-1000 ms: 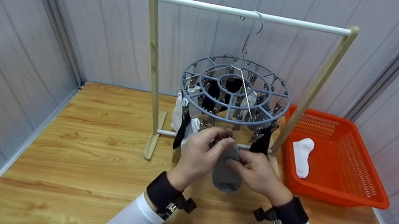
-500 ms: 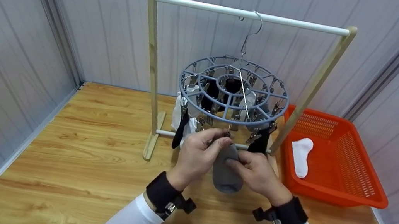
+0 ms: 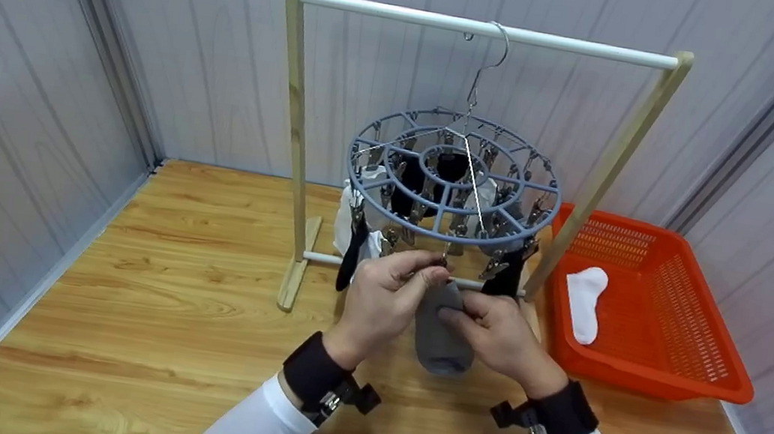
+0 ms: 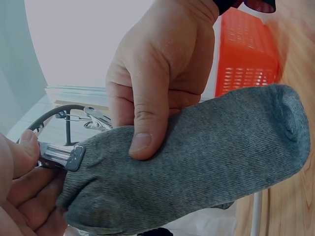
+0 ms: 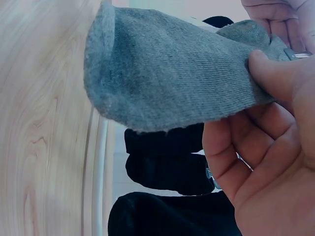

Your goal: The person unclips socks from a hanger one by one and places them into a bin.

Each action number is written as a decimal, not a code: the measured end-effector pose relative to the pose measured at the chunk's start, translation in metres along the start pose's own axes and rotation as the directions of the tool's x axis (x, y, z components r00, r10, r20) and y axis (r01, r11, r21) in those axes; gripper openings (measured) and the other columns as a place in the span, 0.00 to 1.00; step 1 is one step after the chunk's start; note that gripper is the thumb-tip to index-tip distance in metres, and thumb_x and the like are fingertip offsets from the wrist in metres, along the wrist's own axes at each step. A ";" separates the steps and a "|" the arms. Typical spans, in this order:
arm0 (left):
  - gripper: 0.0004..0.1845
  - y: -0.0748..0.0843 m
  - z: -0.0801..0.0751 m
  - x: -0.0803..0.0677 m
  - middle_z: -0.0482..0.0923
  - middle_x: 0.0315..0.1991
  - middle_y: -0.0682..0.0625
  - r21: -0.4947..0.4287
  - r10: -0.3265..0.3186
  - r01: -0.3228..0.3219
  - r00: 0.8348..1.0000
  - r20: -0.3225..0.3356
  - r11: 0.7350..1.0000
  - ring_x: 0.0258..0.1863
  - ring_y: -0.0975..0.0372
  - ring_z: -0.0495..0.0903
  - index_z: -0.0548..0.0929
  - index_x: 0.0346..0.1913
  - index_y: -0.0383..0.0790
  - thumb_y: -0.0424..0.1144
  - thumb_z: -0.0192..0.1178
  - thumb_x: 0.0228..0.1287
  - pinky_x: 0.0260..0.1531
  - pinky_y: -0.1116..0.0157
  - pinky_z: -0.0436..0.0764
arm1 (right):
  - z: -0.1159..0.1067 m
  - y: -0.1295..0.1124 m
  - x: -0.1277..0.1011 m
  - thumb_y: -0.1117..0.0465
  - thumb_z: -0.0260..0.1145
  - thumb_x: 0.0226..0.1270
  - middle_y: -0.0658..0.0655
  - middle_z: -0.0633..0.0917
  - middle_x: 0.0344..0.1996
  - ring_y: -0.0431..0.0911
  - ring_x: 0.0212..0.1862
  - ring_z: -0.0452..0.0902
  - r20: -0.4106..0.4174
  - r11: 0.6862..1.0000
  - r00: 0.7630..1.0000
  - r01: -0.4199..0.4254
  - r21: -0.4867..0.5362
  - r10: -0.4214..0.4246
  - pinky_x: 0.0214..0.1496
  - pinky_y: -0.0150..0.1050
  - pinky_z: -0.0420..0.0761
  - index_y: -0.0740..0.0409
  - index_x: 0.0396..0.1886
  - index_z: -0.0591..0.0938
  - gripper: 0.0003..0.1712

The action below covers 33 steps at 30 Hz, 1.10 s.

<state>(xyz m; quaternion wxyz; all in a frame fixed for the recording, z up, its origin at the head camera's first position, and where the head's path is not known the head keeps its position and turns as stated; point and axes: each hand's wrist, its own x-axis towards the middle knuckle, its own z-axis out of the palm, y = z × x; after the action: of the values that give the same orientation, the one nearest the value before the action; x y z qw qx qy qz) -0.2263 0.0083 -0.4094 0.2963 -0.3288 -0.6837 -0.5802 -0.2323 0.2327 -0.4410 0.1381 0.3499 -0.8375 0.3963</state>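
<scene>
Hands meet at the centre of the head view: our left hand [image 3: 383,300] pinches a metal clip [image 4: 61,156] on the round hanger [image 3: 454,181], while our right hand [image 3: 503,335] pinches the grey sock [image 3: 442,334], its cuff at that clip. Should we release the clip with too little cuff inside, the sock would likely drop onto the worktop [image 3: 155,305].

Even, bright, shadowless indoor light; head view sharp, bowed at edges; wrist views overexposed at upper background, close-range softness.
</scene>
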 end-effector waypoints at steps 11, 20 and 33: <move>0.09 -0.003 0.000 0.001 0.95 0.43 0.46 -0.014 -0.001 0.001 1.000 -0.009 1.000 0.38 0.59 0.94 0.94 0.50 0.30 0.33 0.71 0.76 0.40 0.64 0.92 | -0.011 0.001 0.000 0.54 0.77 0.78 0.39 0.78 0.23 0.34 0.25 0.73 0.044 0.987 0.995 -0.080 -0.140 0.087 0.27 0.33 0.72 0.45 0.36 0.89 0.07; 0.09 -0.003 0.000 0.001 0.94 0.44 0.43 -0.005 0.023 -0.023 1.000 -0.020 1.000 0.40 0.58 0.94 0.93 0.50 0.29 0.33 0.72 0.75 0.42 0.64 0.92 | -0.022 0.002 0.000 0.57 0.74 0.81 0.42 0.84 0.27 0.37 0.29 0.82 0.124 0.986 0.978 -0.163 -0.036 0.166 0.31 0.35 0.84 0.48 0.35 0.88 0.09; 0.24 0.000 -0.010 0.006 0.91 0.54 0.45 0.271 0.168 -0.160 0.986 -0.006 0.949 0.53 0.56 0.87 0.91 0.61 0.32 0.42 0.80 0.68 0.57 0.61 0.86 | -0.033 0.003 -0.001 0.59 0.76 0.79 0.38 0.64 0.20 0.35 0.21 0.67 0.080 0.986 0.986 -0.142 -0.086 0.149 0.23 0.32 0.66 0.47 0.24 0.76 0.22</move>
<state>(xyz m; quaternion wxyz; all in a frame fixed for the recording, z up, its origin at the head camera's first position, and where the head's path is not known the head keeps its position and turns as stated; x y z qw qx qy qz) -0.2294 -0.0012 -0.4031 0.3955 -0.3325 -0.7223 -0.4597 -0.2352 0.2594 -0.4221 0.0866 0.2987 -0.8811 0.3562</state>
